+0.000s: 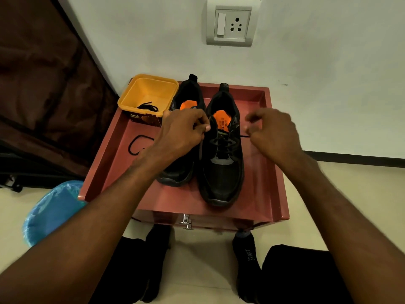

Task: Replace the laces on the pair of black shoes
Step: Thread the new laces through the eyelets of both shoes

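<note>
Shoes (pixel 210 150) mid-tray (pixel 276 172) — hands (pixel 186 132) pinching lace (pixel 245 136) ends.

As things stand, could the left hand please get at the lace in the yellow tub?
Probably yes: the left hand is right beside the yellow tub, whose top is open, with nothing covering the lace.

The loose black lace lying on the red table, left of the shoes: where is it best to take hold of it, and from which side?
Probably best to pinch the loose lace at its curved far-left bend, coming from above. It lies flat on the table in an open loop, and that bend is clear of the left hand and the yellow tub.
</note>
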### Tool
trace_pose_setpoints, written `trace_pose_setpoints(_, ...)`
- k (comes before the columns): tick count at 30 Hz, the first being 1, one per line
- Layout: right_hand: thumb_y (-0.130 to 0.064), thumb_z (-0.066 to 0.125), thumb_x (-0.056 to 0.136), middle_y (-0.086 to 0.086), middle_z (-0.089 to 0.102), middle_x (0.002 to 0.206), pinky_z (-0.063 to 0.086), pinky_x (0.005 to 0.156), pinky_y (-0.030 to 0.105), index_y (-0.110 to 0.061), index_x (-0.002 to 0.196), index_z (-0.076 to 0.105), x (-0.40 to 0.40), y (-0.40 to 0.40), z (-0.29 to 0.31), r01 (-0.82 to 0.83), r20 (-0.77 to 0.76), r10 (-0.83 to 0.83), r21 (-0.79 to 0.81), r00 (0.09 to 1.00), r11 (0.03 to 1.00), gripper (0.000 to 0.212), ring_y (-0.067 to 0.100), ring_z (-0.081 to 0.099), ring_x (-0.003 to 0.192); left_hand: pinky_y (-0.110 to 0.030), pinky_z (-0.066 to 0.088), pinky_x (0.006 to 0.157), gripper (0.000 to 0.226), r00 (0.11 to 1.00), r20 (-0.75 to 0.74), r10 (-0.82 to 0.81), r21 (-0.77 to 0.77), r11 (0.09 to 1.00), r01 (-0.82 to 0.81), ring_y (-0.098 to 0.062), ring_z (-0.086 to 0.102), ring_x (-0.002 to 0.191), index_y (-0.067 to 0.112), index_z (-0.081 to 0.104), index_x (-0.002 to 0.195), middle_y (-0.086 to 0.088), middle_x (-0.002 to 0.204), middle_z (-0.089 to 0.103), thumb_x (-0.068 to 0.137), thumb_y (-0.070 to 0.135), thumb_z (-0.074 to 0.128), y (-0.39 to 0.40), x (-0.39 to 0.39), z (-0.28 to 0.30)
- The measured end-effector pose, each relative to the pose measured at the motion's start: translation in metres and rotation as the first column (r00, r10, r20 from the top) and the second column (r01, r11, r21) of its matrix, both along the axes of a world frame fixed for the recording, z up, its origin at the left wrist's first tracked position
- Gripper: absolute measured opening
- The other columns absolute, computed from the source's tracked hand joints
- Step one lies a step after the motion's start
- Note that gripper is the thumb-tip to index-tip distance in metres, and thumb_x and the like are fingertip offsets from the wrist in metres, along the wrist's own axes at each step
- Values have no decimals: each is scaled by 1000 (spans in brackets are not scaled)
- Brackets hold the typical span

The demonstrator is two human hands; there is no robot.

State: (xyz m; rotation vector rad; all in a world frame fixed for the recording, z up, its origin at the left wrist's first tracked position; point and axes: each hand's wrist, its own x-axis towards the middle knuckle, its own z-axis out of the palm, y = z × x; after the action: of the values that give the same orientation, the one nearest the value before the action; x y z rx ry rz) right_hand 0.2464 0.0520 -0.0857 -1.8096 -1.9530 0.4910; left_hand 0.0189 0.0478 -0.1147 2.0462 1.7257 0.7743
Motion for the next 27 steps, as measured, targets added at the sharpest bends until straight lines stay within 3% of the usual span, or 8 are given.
trace_pose_setpoints(2,-33,81,87,-6,75,110,54,88,34,-26,114,76,-7,-2,-4,-109,-32,106,-116,994,987,28,14,69,100,-55,47,98,12,999,-35,4,12,1000,-3,-6,69,79,31,73,86,15,71,70,89,42,75,-1,1,2)
trace_pose_setpoints(6,-27,83,86,-5,78,99,59,88,41,-26,100,81,-3,2,-4,-100,-25,98,-83,995,991,15,14,72,91,-55,39,104,7,996,-95,2,1,1000,-2,-8,67,79,29,76,84,19,65,62,87,35,79,-3,4,1)
trace_pose_setpoints(9,-25,80,90,-3,79,102,57,85,37,-24,98,83,2,4,-5,-65,19,66,-62,998,996,8,16,71,91,-56,52,91,4,994,-104,-31,8,999,32,-10,67,75,28,78,86,18,68,65,89,30,76,-3,1,2)
trace_pose_setpoints(11,-23,77,92,-3,78,106,57,85,36,-26,101,82,1,5,-8,-63,57,67,-68,996,996,11,18,71,95,-46,57,81,8,989,-139,-56,-1,998,56,-11,67,77,27,80,94,11,78,73,91,23,73,-4,0,6)
trace_pose_setpoints(16,-22,73,94,-4,77,113,60,85,42,-35,105,80,-1,7,-11,-75,106,86,-101,991,992,18,21,71,99,-25,49,67,17,982,-169,-85,-33,996,80,0,57,66,25,79,107,18,71,62,97,18,68,-7,0,11)
trace_pose_setpoints(22,-28,75,93,-3,76,100,58,82,38,-28,103,80,2,6,-8,-78,121,94,-128,988,989,10,19,70,93,-41,54,92,16,988,-133,-77,-42,996,72,-7,67,85,26,79,108,11,89,75,97,22,68,-12,-2,13)
trace_pose_setpoints(25,-26,74,95,-4,76,75,51,72,27,-23,107,74,2,3,8,-185,-118,159,-266,980,946,12,7,72,76,-38,26,95,15,978,-209,-8,53,998,20,-6,57,96,31,74,111,14,103,67,99,35,66,-13,-1,17)
trace_pose_setpoints(27,-19,73,95,2,78,75,50,66,22,-17,109,74,-1,-2,22,-307,-391,170,-322,905,895,13,1,68,62,-40,35,89,17,989,-141,50,129,991,-31,-6,57,93,31,72,106,15,98,62,99,43,63,-13,3,20)
